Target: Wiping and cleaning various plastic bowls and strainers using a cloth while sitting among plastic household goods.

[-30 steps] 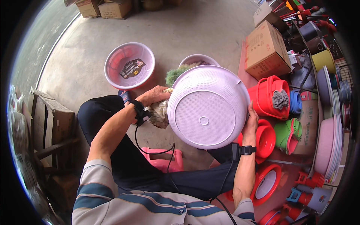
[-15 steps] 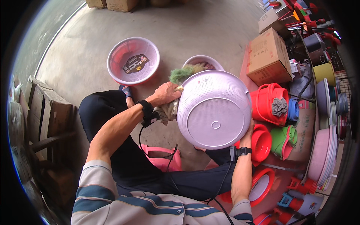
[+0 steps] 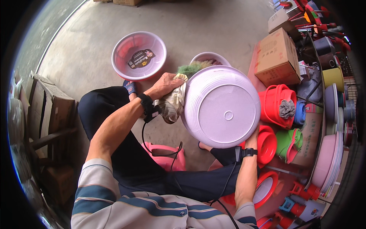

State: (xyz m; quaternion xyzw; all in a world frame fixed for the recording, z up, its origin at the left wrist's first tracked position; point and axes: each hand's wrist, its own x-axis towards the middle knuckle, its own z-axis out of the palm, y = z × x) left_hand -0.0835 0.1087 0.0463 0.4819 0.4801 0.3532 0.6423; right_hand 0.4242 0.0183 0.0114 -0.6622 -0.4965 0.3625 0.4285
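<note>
A pale lilac plastic strainer basket [image 3: 222,131] is held up in front of me, its perforated round underside facing me. At its left rim my left hand [image 3: 166,84] is closed on a crumpled beige cloth [image 3: 173,104], which hangs down beside the basket. My right hand [image 3: 253,139] supports the basket at its lower right edge; its fingers are mostly hidden behind the basket. On the floor to the left sits another lilac strainer basket [image 3: 158,57] with a dark label inside, nested in a red basin. Behind the held basket, green netting [image 3: 188,69] lies over a lilac tub [image 3: 207,55].
Red buckets [image 3: 268,105], a green bucket [image 3: 288,143] and a cardboard box [image 3: 276,57] crowd the right side, near stacked basins [image 3: 324,160]. A pink plastic stool [image 3: 167,160] is below my hands. Worn cartons [image 3: 51,110] stand at the left.
The held basket has turned, taking its white sticker out of sight. My left hand has moved up a little along the rim, and more of the cloth shows.
</note>
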